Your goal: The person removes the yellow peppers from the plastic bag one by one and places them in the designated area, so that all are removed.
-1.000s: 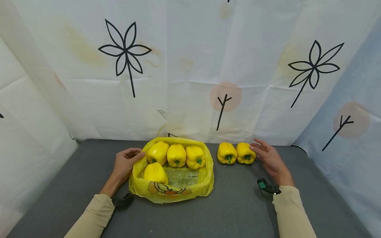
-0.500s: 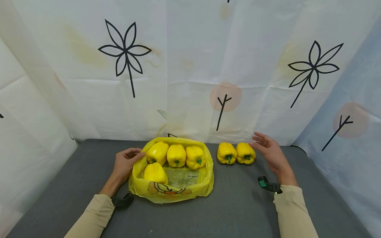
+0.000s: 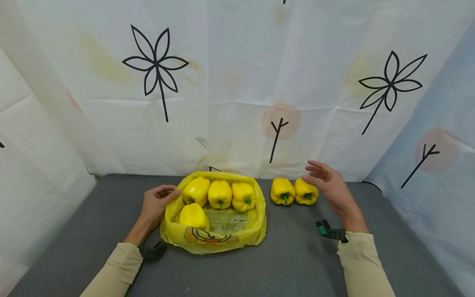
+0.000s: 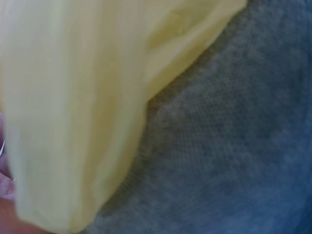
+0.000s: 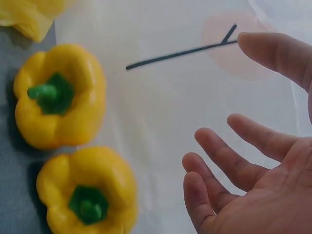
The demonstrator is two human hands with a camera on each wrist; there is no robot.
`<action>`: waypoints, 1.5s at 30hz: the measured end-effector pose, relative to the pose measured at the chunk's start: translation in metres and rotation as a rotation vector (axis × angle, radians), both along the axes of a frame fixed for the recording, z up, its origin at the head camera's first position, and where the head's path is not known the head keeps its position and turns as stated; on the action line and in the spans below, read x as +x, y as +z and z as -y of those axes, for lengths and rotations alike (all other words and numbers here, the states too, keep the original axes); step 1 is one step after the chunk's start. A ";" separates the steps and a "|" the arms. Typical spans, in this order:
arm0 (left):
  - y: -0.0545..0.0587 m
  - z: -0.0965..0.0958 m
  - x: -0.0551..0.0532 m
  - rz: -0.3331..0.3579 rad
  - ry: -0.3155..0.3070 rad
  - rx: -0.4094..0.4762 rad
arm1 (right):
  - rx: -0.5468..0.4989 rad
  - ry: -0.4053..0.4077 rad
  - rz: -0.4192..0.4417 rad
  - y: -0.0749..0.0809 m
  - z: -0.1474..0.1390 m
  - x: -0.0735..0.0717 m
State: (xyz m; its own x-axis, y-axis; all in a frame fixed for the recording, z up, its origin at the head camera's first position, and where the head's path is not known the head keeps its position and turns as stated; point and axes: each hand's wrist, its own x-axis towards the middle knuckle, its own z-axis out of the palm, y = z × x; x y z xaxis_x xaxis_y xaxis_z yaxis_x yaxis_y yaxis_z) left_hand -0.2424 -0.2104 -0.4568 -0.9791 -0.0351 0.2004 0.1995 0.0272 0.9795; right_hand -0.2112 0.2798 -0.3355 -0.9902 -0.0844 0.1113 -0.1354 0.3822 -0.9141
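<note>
- Right hand (image 3: 332,192): fingers apart, holding nothing.
- Nearest pepper (image 3: 307,192): just beside those fingers; likely firm, fairly light, slippery, best gripped around its sides.
- Left hand (image 3: 157,205): fingers pinch the bag (image 3: 237,242) edge, thin and soft.

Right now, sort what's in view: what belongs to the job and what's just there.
Likely the job:
- yellow bag, left hand at its rim
- four peppers inside
- two peppers outside, right hand near them

Seemingly just there:
- patterned cloth
- grey tabletop
- black wristbands
</note>
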 end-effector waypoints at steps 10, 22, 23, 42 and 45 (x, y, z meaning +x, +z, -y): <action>0.000 0.001 0.000 -0.011 -0.007 0.010 | -0.001 0.088 -0.036 0.005 0.023 0.004; 0.001 0.002 0.001 0.001 -0.002 0.012 | 0.019 0.171 -0.055 0.005 0.053 0.006; 0.001 0.001 0.001 0.004 0.001 0.013 | 0.020 0.176 -0.056 0.004 0.056 0.007; 0.001 0.000 0.000 -0.002 -0.007 0.017 | -0.019 0.318 -0.062 0.002 0.090 0.018; 0.001 0.000 -0.001 -0.005 -0.006 0.012 | -0.027 0.334 -0.060 0.001 0.094 0.020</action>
State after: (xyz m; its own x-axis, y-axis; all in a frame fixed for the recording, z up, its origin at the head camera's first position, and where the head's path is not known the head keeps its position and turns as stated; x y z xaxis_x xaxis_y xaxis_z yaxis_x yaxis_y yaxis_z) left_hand -0.2430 -0.2099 -0.4562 -0.9782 -0.0319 0.2050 0.2046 0.0142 0.9787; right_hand -0.1909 0.1859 -0.3341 -0.9000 -0.3991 0.1751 -0.3029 0.2839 -0.9098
